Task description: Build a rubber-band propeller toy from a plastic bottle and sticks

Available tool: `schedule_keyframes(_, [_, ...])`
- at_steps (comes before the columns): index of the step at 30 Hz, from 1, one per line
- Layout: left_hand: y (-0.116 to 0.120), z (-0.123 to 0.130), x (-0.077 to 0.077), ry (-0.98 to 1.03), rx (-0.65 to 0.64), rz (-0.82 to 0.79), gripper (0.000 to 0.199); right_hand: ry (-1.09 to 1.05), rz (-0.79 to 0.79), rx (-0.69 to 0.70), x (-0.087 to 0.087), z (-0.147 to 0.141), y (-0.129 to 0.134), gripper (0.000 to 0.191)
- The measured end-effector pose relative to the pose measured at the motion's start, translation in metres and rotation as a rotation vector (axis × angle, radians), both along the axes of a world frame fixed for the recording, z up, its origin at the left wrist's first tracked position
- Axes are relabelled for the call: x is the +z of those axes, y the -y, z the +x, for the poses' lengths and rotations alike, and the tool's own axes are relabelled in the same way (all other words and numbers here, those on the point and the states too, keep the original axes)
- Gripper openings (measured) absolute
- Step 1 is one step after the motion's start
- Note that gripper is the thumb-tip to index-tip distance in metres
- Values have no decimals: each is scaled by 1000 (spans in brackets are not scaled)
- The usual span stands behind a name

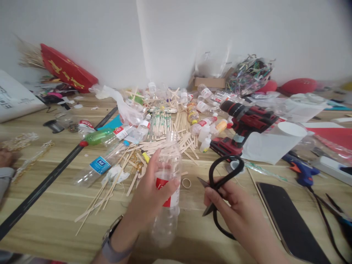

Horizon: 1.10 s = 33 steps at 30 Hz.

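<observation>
My left hand (157, 189) is wrapped round a clear plastic bottle (166, 223) with a red and white label, tilted slightly, its neck pointing away from me. No cap shows on the neck. In my right hand (233, 209) is a pair of black-handled scissors (227, 176), gripped near the pivot with the blades apart and pointing left toward the bottle. The blades do not touch the bottle. A rubber band (186, 183) lies on the wooden table (110, 234) between the two hands.
Wooden sticks (162, 146) and plastic bottles (202, 124) clutter the middle. A red drill (247, 121), a blue glue gun (301, 168) and a phone (291, 223) lie to the right. Leftward, a black pole (46, 187) ends at a green bottle (100, 136). Another person's hand (6, 158) shows at far left.
</observation>
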<state>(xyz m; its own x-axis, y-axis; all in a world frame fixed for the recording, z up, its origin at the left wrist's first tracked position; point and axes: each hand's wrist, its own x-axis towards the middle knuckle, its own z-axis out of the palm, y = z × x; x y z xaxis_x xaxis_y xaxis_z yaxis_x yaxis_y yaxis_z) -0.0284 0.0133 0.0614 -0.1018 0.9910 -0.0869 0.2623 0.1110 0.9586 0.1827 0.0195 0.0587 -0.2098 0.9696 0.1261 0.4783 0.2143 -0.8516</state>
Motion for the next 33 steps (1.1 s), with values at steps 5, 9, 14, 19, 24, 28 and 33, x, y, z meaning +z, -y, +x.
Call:
schedule_keyframes(5, [-3,-1,-4,97,-72,-101,88,27,172,-51,-10,-5,2,17])
schedule_keyframes(9, [-5,1,-7,23,-79,-89,89,131,315,-44,-20,-8,-3,16])
schedule_keyframes(14, [-6,4,-4,-86,-82,-55,86,273,541,-33,-21,-10,-9,22])
schedule_keyframes(19, [-3,11,-4,-175,-81,-13,86,302,566,2,-17,-11,-10,22])
schedule_keyframes(24, [1,14,-15,-262,-74,175,86,-6,3,57,-8,-13,-11,23])
schedule_keyframes(28, [-1,13,-19,-375,-61,362,80,-218,-260,149,-1,-11,-15,31])
schedule_keyframes(33, [-4,8,-17,-406,103,350,80,-66,-314,71,-26,7,-24,41])
